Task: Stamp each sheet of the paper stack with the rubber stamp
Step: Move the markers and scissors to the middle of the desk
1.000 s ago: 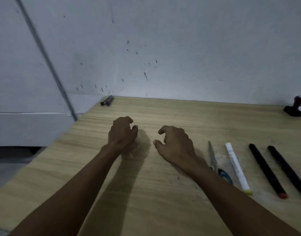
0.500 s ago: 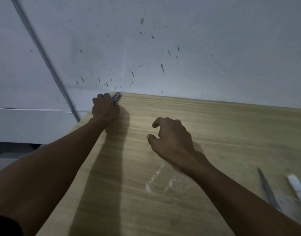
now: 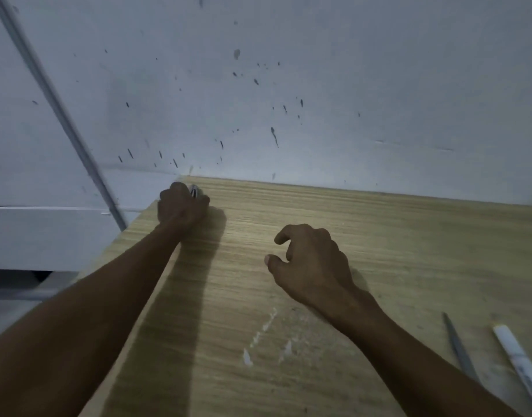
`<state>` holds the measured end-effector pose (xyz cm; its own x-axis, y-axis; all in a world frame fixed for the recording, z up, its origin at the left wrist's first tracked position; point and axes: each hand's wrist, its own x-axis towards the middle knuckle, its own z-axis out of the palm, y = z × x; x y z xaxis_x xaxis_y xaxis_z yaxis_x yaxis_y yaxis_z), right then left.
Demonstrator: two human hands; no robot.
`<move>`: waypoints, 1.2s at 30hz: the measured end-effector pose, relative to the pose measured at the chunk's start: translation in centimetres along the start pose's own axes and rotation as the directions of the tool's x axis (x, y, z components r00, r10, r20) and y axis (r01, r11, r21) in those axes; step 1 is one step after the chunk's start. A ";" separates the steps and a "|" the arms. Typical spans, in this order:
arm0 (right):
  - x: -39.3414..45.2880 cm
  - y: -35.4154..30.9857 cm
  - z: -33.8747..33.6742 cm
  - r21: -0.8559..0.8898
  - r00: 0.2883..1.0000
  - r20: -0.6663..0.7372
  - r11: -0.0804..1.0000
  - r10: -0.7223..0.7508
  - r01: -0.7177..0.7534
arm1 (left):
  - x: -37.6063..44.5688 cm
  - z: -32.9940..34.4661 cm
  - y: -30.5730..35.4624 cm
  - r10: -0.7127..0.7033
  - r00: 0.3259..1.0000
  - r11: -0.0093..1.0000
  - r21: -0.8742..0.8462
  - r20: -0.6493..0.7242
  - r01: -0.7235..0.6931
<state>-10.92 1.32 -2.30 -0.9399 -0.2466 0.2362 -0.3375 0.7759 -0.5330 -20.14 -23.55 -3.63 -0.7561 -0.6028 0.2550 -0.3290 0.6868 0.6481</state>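
**deskwatcher:** ok so what's the left hand (image 3: pixel 182 207) doing here? It's stretching all the way to the far left corner of the wooden table (image 3: pixel 379 251), right where it's meeting the speckled grey wall (image 3: pixel 289 85).

**papercut_99:** yeah, fingers are curling down over a small dark pen-like object (image 3: pixel 194 191). Only a sliver of it is poking out between the knuckles, so I can't tell exactly what it is. Looks like it's gripping it though.

**deskwatcher:** and the right hand (image 3: pixel 311 264)?

**papercut_99:** hovering near the middle of the table, fingers loosely curling, thumb and forefinger apart, nothing in it. Its shadow is falling right beneath it.

**deskwatcher:** where's the rubber stamp and paper stack sitting?

**papercut_99:** neither is showing in this view. All I'm seeing at the lower right edge is a grey scissor blade (image 3: pixel 458 344) and a white marker (image 3: pixel 517 359) lying just beside each other, plus some white scuffs (image 3: pixel 264 335) on the wood.
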 end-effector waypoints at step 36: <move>-20.2 10.2 -12.9 0.209 0.932 -0.200 0.942 0.303 -0.261 | -39.8 -3.2 9.6 0.415 0.886 0.907 -0.012 0.207 -0.422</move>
<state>5.26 21.73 -2.04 -0.9677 0.1213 0.2210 -0.0831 0.6741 -0.7339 8.60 5.75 -5.26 -0.9234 -0.1650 0.3465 0.0275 0.8721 0.4886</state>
